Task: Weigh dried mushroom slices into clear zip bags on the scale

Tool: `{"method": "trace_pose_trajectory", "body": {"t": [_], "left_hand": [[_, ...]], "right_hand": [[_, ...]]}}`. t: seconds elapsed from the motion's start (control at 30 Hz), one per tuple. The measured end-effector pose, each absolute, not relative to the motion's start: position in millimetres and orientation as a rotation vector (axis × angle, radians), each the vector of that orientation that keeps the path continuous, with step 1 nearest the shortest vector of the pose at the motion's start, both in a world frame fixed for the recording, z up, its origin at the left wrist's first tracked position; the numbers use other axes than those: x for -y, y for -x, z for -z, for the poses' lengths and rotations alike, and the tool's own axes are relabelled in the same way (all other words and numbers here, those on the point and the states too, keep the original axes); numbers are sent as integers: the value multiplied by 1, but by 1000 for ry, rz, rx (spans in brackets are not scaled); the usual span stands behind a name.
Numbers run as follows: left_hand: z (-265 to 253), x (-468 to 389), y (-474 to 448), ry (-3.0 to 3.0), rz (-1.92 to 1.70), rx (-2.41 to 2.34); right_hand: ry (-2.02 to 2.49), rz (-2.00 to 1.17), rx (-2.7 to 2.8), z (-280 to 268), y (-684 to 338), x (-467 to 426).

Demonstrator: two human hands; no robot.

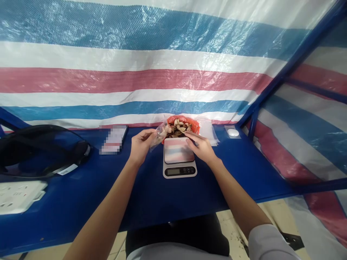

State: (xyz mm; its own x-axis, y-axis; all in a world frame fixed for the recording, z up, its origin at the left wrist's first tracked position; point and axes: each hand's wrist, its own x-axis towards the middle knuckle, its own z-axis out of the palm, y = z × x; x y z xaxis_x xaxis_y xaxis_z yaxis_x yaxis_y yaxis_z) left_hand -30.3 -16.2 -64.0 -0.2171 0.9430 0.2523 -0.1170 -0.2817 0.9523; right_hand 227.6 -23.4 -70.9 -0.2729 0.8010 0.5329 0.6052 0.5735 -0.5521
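My left hand pinches the edge of a clear plastic bag, which holds some pale pieces and leans over the back left of the scale. An open red plastic bag behind the scale is full of brown and cream dried slices. At the near right side of that pile is my right hand, its fingers stretched out and the thumb apart from them; the fingertips reach the slices. Below both hands stands a white kitchen scale with a shiny platform, nothing resting on it.
Flat clear bags lie right of the red bag. Farther right is a white mouse-like object on a small clear packet. To the left are a blurred-out packet, a black headset and a white power strip. Striped tarp encloses the blue table.
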Motion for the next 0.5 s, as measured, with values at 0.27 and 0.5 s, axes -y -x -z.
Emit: {"method": "trace_pose_trajectory", "body": {"t": [0.27, 0.5], "left_hand": [[74, 28, 11, -938, -1437, -911], [75, 33, 9, -894, -1292, -848]], "right_hand": [[1036, -685, 1657, 84, -196, 6], [932, -899, 1474, 82, -195, 10]]}}
